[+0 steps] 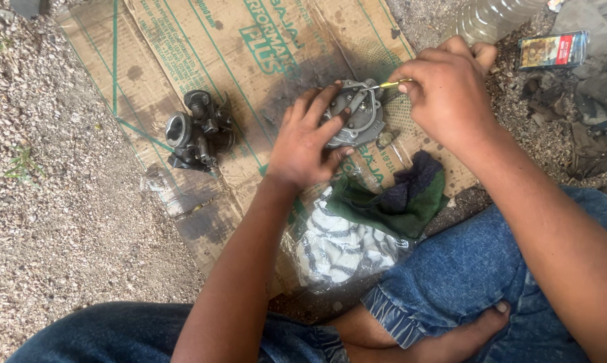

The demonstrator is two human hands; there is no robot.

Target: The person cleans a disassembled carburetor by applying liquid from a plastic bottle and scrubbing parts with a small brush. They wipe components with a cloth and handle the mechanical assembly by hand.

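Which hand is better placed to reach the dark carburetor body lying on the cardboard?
Probably left: the left hand, pressing the grey metal cover, is nearer the carburetor body. The right hand holds a thin tool.

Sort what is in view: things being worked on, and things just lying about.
In hand: grey metal part steadied by left hand; thin tool held by right hand.

Lying about: dark carburetor body, green rag, plastic bottle, small packet, cardboard.
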